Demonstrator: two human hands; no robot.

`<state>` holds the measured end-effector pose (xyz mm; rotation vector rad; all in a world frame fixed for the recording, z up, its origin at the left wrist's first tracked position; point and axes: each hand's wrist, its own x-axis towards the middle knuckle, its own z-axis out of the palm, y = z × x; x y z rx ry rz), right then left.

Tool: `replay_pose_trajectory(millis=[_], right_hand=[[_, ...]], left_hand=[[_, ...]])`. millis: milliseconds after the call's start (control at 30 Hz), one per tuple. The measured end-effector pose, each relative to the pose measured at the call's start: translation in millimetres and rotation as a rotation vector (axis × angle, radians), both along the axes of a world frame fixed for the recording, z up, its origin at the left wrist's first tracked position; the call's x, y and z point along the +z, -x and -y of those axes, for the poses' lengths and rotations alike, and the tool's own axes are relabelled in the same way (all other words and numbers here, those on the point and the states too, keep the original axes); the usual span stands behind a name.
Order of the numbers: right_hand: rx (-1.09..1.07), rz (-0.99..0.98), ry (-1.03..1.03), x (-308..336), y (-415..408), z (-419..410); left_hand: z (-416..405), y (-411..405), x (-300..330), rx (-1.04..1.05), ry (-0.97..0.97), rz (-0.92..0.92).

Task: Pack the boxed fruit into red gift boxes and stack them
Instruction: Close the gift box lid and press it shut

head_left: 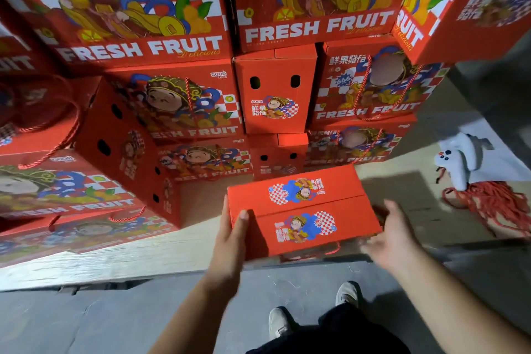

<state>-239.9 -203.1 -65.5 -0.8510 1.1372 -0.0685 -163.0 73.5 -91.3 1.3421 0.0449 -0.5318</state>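
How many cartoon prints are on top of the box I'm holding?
2 on the box: one print on the far flap, one on the near flap. The left hand covers a corner, so something small may be hidden.

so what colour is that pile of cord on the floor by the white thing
Red. The cord pile shows best in the head view, lying on the floor right of the boxes, beside the white object.

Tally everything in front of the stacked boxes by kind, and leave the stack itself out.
Hands: 2 (left hand, right hand)
Shoes: 2 (left shoe, right shoe)
Red gift box gripped by the left hand: 1
White handheld tool: 1
Red cord bundle: 1
Total: 7
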Motion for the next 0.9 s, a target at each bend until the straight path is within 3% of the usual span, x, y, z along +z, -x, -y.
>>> replay_pose_trajectory(millis=[100, 167, 267, 333, 367, 433, 533, 700, 767, 867, 900], right_hand=[[-0.073, 0.054, -0.040, -12.5, 0.9, -23.8], [-0.082, 0.169, 0.005, -3.3, -11.0, -25.9], [-0.010, 0.200, 0.336, 11.6, -27.7, -35.1], [0.122, 0.080, 0.383, 10.8, -23.3, -53.2], [0.218, 0.012, 0.349, 11.0, -16.6, -62.4], [0.357, -0.071, 0.087, 17.5, -2.0, -73.2], [0.353, -0.013, -0.096, 36.7, 8.9, -72.4], [0.261, 0.414, -0.159, 95.9, -10.9, -65.2], [0.227, 0.450, -0.113, 103.6, -19.8, -68.1], [0.158, 0.396, -0.143, 99.3, -25.3, -76.0], [0.140, 0.379, -0.161, 95.6, -24.7, -77.5]], left_hand=[[0.5, 49.1, -5.7, 0.198, -0.071, -0.149], [-8.9, 36.0, -6.8, 0.298, -0.229, -0.187], [-14.3, -9.0, 2.6, 0.103, -0.444, -0.213], [-8.7, -32.9, 5.7, -0.121, -0.499, -0.187], [-7.5, -44.7, 5.0, -0.203, -0.495, -0.162], [-11.8, -63.4, 6.5, -0.290, -0.439, -0.151], [-10.3, -80.3, 15.7, -0.399, -0.220, -0.166], [37.2, -71.5, 46.6, -0.324, -0.168, 0.281], [47.5, -66.5, 51.1, -0.399, -0.231, 0.381], [50.0, -68.6, 49.0, -0.486, -0.771, 0.672], [49.8, -69.1, 45.3, -0.473, -0.872, 0.734]])
